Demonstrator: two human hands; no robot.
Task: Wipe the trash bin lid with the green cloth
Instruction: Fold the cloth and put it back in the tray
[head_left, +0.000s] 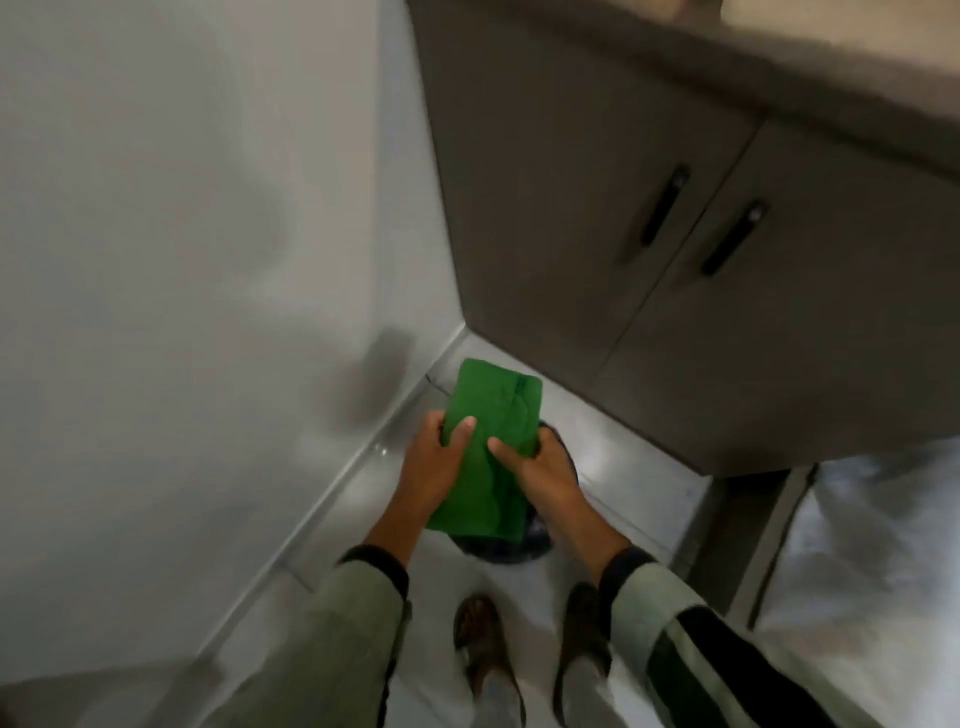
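A folded green cloth (491, 436) is held flat between both hands in the middle of the head view. My left hand (436, 465) grips its left edge with the thumb on top. On the right edge, my right hand (545, 475) does the same. Beneath the cloth and hands stands a dark trash bin (511, 545) on the floor, in the corner between wall and cabinet. Only its dark rim shows below and to the right of the cloth; the lid is mostly hidden.
A pale wall (182, 260) runs along the left. A grey-brown cabinet (649, 312) with two dark handles stands to the right under a countertop. My two sandalled feet (483, 644) stand on the light tiled floor just behind the bin.
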